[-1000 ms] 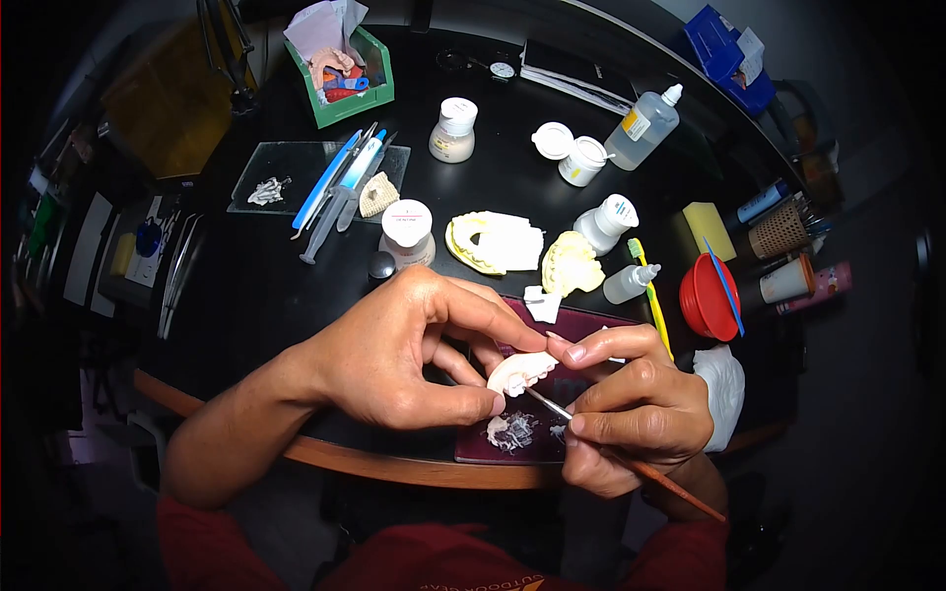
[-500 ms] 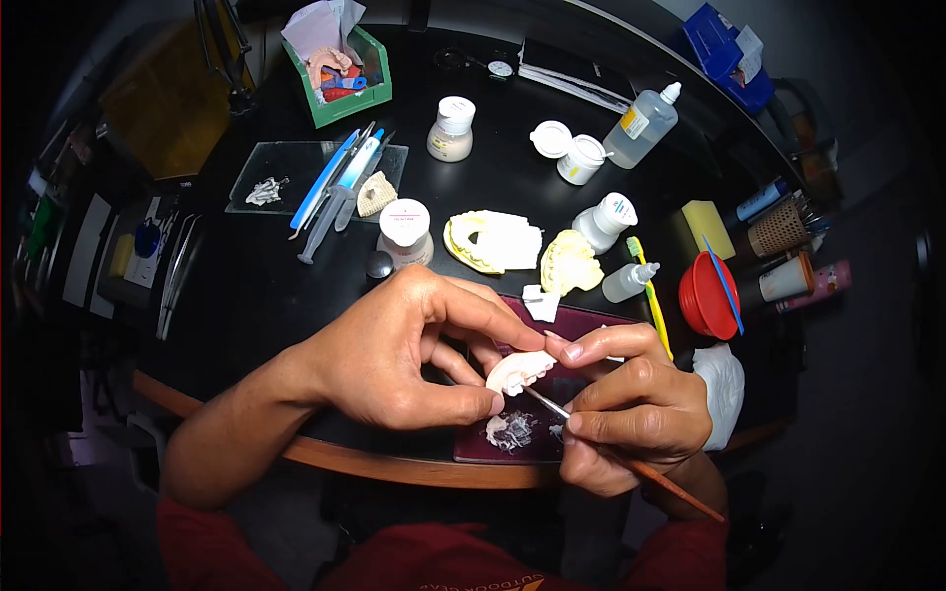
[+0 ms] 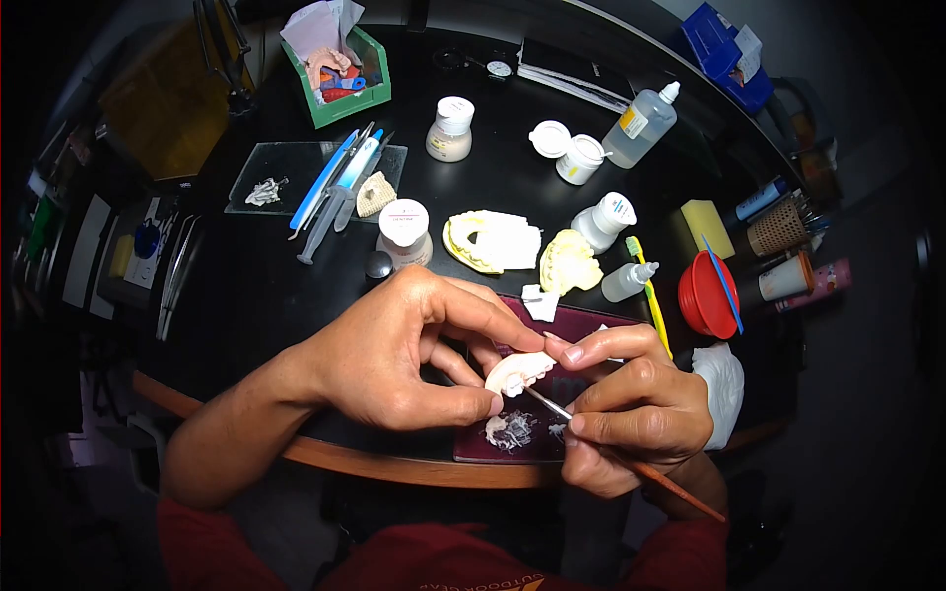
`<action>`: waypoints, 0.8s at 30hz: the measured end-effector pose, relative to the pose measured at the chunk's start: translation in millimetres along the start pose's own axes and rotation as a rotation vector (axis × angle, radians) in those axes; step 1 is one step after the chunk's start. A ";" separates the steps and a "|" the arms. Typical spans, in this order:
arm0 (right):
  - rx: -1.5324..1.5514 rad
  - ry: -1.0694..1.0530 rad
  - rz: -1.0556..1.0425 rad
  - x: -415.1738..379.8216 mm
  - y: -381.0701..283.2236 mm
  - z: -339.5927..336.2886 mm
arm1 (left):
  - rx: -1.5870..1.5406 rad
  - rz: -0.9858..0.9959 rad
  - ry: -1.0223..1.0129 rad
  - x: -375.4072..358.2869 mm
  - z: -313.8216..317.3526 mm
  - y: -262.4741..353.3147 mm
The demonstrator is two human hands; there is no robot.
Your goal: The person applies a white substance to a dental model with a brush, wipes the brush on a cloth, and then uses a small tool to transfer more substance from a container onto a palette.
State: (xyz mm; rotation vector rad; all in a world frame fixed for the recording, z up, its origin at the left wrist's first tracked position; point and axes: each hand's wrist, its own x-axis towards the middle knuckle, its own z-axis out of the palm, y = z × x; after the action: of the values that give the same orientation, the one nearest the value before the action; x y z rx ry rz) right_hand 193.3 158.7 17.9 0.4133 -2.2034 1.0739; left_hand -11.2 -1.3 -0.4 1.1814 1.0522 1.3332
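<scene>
My left hand (image 3: 404,360) pinches a pale pink dental model (image 3: 514,371) between thumb and fingertips, with its row of teeth turned towards the right. In my right hand (image 3: 636,409) is a thin brush (image 3: 670,483) with a reddish-brown wooden handle and a metal ferrule, gripped like a pen. Its tip meets the lower edge of the model's teeth. The right index finger reaches up beside the model, close to the left fingertips. Beneath both hands lies a dark red slab (image 3: 473,448) bearing a smeared whitish heap (image 3: 507,430).
Behind the hands stand powder jars (image 3: 405,227), yellowish plaster models (image 3: 493,241), a dropper bottle (image 3: 629,283) and a yellow toothbrush (image 3: 655,310). A red bowl (image 3: 702,300) and a crumpled white tissue (image 3: 722,389) are at the right. Left lies a glass plate (image 3: 266,163) with tools across it.
</scene>
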 end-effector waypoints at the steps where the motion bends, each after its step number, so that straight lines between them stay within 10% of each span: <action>1: -0.002 0.001 -0.005 -0.1 0.3 0.1 | -0.003 0.001 0.000 0.0 0.3 0.2; 24: -0.007 -0.008 -0.021 -1.2 1.3 -0.7 | -0.004 -0.014 0.003 -1.0 0.9 1.3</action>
State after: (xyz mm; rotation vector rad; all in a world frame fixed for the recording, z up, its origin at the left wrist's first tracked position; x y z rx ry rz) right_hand 193.7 160.0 16.7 0.4382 -2.2046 1.0547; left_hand -10.5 -2.4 1.0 1.1669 1.0578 1.3262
